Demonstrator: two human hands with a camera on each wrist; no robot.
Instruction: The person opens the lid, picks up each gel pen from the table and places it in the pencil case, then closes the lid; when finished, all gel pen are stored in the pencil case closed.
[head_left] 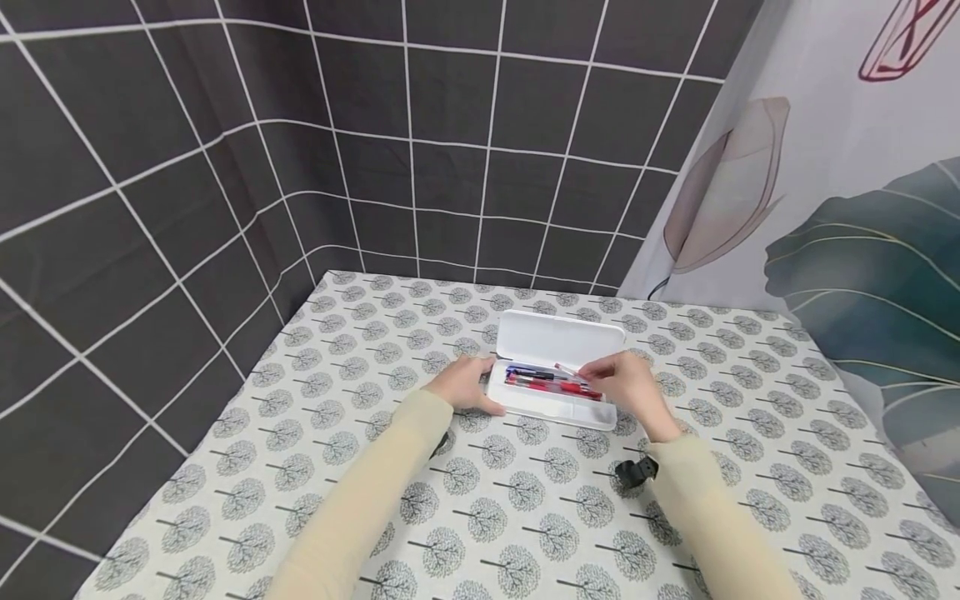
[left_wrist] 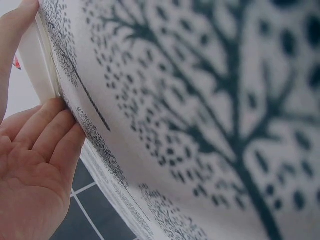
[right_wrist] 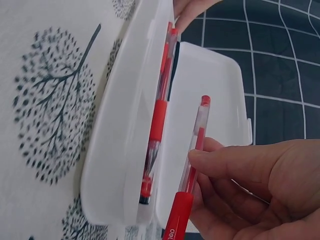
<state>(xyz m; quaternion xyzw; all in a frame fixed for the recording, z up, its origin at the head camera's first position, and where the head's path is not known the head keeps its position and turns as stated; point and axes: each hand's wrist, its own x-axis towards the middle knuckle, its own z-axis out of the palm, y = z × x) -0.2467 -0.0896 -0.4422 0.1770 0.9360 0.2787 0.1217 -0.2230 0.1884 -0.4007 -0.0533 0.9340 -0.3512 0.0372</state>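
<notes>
A white plastic pencil case (head_left: 555, 408) lies on the table with its lid (head_left: 558, 336) tipped back. Inside it are several pens (head_left: 551, 385), red ones in front and blue and dark ones behind. My left hand (head_left: 465, 383) holds the case's left end, thumb at the front corner and fingers at the back. My right hand (head_left: 630, 385) is over the right end of the case. In the right wrist view, its thumb and fingers pinch a clear pen with a red cap and red grip (right_wrist: 179, 210), held above the other pens.
A cloth printed with grey trees (head_left: 480, 517) covers the table. Dark grid-patterned curtain (head_left: 450, 167) hangs behind and to the left, and a pale leaf-printed curtain (head_left: 750, 208) hangs at the right. A black wrist device (head_left: 637, 472) sits by the right sleeve.
</notes>
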